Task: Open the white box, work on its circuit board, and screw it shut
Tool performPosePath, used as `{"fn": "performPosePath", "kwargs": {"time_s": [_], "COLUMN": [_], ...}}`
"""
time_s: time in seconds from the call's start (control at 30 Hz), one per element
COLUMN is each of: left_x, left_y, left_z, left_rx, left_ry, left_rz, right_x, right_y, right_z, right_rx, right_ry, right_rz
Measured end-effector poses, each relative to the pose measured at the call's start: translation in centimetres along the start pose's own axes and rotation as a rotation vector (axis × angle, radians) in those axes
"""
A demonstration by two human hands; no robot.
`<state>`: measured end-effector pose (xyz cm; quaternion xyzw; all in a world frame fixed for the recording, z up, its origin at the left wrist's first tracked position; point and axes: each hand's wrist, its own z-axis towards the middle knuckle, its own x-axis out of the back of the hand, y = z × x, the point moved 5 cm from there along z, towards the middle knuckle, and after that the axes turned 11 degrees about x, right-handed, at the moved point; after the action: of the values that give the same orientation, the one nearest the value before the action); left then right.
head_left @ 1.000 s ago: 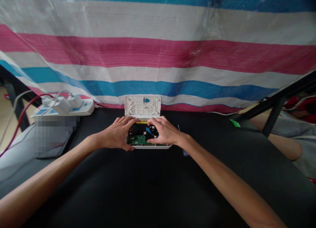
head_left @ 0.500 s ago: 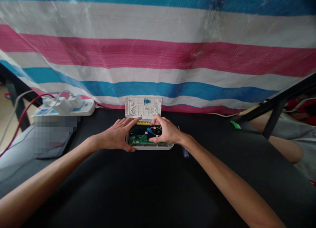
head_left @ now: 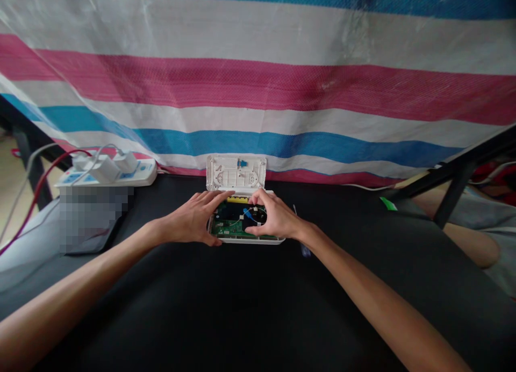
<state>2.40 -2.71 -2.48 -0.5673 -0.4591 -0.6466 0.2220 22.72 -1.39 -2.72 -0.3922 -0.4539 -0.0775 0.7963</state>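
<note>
A small white device case [head_left: 237, 240] lies open on the black table, showing a green circuit board [head_left: 226, 230] and a thin white fibre with a blue connector [head_left: 246, 214]. Its white lid [head_left: 236, 173] stands up against the striped tarp behind it. My left hand [head_left: 193, 219] rests on the case's left side, fingers stretched out over the edge. My right hand [head_left: 274, 217] curls over the right side, thumb and fingers pinched near the blue connector and fibre loop.
A white power strip [head_left: 108, 174] with plugs and red and white cables sits at the back left, beside a blurred flat object [head_left: 91, 219]. A blue-handled tool [head_left: 303, 248] lies right of the case. Another person's arm [head_left: 463, 243] and a black table frame are at right.
Both hands stay on the case. My right fingers have shifted slightly around the blue connector and fibre loop. The camera view has drifted a little.
</note>
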Motion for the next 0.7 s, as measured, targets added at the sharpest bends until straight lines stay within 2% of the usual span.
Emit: {"fn": "performPosePath", "kwargs": {"time_s": [0.23,0.4,0.53,0.7], "left_x": [0.1,0.2,0.5,1.8], "left_y": [0.0,-0.2,-0.4,1.1], "left_z": [0.1,0.2,0.1,-0.2], "left_rx": [0.010,0.004,0.037,0.040], "left_ry": [-0.012,-0.015,-0.035,0.032], "left_rz": [0.029,-0.004,-0.127,-0.272], "right_x": [0.4,0.9,0.9,0.7], "right_y": [0.0,0.1,0.5,0.8], "right_z": [0.0,-0.3,-0.5,-0.6], "right_rx": [-0.003,0.008,0.024,0.071], "right_ry": [-0.006,0.048,0.105,0.167], "right_rz": [-0.001,0.203,0.288,0.374]}}
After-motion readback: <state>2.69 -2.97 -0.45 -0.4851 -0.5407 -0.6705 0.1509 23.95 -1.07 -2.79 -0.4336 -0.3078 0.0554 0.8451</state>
